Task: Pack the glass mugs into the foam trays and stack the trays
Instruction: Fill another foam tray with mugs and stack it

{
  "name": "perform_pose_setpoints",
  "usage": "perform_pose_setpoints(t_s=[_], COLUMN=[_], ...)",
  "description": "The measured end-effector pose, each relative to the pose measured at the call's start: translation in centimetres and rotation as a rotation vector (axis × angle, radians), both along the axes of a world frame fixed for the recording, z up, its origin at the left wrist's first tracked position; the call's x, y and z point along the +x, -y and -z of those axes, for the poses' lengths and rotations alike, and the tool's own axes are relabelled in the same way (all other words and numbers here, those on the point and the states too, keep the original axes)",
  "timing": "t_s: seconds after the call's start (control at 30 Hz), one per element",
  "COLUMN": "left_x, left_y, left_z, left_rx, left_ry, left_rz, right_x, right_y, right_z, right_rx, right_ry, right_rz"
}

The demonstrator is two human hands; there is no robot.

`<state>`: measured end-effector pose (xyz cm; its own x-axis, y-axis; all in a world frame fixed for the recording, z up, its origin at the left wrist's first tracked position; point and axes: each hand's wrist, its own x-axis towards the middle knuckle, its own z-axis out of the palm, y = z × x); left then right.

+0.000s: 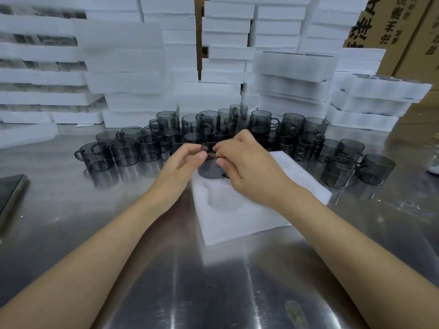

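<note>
From the head camera we look down at a shiny steel table (166, 269), smooth and streaked with reflections. Both of our hands meet over one smoky grey glass mug (210, 162). The left hand (187, 160) pinches its rim from the left, and the right hand (247, 162) curls over the rim from the right, hiding most of the mug. The mug sits low in the far pocket of a white foam tray (249, 222), a soft, slightly fuzzy slab lying flat just in front of us. We cannot tell whether it is fully seated. A nearer round pocket (221, 198) in the tray is empty. Just behind our hands stands a crowded row of matching mugs (292, 129), thin-walled, see-through cylinders with loop handles, some stacked on others. Behind them rise tall piles of white foam trays (123, 67), and brown cardboard boxes (403, 32) stand at the far right. A dark flat device (9, 193) lies at the left edge. We judge the risks as follows. The slick glass may slip from a rim-only grip. The mug may tilt and jam if its handle misses its notch. The light tray may slide on the polished steel when pushed. A knuckle may knock the close-packed mugs behind, which could chip or topple.
</note>
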<state>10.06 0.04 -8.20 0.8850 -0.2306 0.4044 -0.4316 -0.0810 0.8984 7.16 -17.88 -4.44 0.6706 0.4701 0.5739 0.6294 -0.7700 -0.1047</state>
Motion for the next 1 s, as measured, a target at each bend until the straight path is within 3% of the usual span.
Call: perform_pose_setpoints(t_s=[0.13,0.27,0.43,0.7,0.8,0.87,1.0], left_x=[-0.3,-0.4,0.0,0.7,0.6,0.3,-0.2], left_y=[0.5,0.9,0.9,0.0,0.1,0.5,0.8], left_z=[0.0,0.0,-0.1,0.2,0.0,0.0,0.0], left_rx=[-0.058,-0.086,-0.087,0.161,0.179,0.187,0.171], left_ry=[0.009,0.023,-0.014,0.023,-0.013,-0.030,-0.053], left_rz=[0.031,0.045,0.004,-0.112,-0.101,-0.083,-0.100], right_x=[-0.1,-0.2,0.0,-0.1,-0.6,-1.0,0.2], right_y=[-0.2,-0.1,0.1,-0.3,-0.1,0.4,3.8], right_z=[-0.1,0.0,0.2,-0.2,-0.3,-0.7,-2.3], right_rx=[-0.078,0.006,-0.028,-0.303,-0.166,0.018,-0.058], right_ry=[-0.142,-0.336,-0.409,-0.616,-0.659,-0.604,-0.177], right_rz=[-0.038,-0.070,-0.018,-0.036,-0.068,-0.030,0.424])
